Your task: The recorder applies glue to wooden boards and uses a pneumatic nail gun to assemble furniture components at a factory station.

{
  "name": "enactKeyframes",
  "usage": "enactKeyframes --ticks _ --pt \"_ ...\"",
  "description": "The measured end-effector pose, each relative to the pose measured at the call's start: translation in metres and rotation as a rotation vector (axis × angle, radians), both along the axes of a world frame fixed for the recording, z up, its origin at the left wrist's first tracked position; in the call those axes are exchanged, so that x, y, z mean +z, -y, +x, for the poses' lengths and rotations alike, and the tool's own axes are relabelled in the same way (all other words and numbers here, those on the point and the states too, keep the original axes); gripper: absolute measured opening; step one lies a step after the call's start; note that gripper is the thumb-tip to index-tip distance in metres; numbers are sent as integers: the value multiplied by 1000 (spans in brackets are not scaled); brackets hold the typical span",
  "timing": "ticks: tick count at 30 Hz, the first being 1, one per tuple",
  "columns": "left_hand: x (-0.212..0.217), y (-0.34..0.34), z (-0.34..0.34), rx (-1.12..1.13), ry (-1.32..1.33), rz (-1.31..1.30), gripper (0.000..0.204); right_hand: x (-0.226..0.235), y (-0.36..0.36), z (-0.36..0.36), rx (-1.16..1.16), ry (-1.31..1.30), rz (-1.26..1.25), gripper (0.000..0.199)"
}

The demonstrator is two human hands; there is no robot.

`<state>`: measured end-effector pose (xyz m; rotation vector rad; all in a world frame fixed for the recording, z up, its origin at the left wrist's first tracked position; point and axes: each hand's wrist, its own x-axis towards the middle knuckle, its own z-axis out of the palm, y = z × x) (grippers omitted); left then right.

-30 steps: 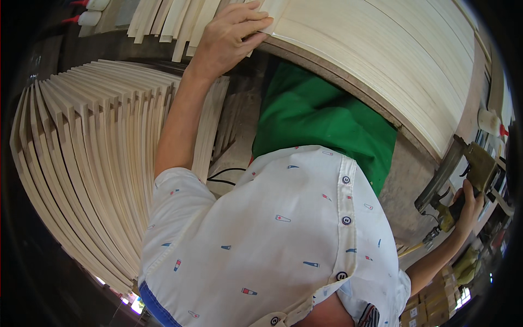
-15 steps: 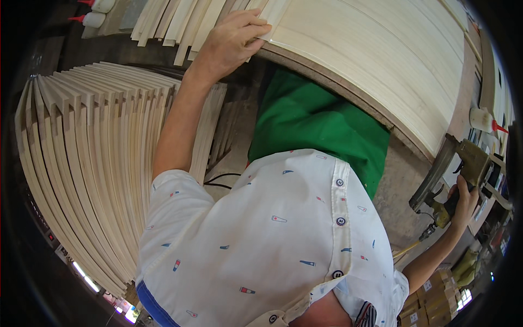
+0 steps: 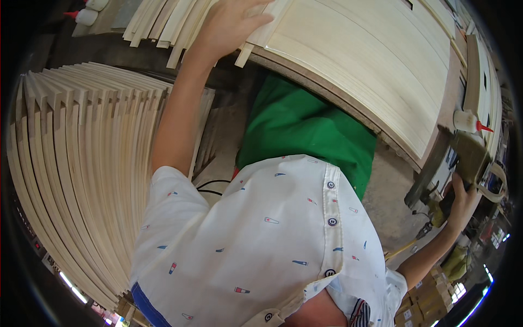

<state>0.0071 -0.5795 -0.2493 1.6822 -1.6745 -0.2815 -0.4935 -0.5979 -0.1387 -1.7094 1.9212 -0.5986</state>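
Nail gun [image 3: 472, 155] — in right hand [image 3: 462, 203]

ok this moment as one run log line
left hand: at wood panel, left end, contact unclear | right hand: holding nail gun | wood panel: on bench | white bottle: near nail gun

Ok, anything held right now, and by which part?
Right hand holds the nail gun by its handle. Left hand: can't tell, it's partly out of frame.

Holds left hand [image 3: 231, 28] loosely spread at the top, left of centre. Curls right hand [image 3: 462, 200] near the right edge.
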Motion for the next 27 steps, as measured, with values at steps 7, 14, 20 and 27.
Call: enactKeyframes --ticks 7,14,20,27 --pt "-10 56 0 -63 231 36 69 29 20 127 363 130 94 24" --pt "-30 50 5 12 222 50 70 5 34 254 729 150 271 27" --pt "-42 54 13 -16 273 -147 55 -1 36 290 823 55 252 33" --pt "-41 51 15 -36 195 -209 49 -11 40 303 841 0 302 28"
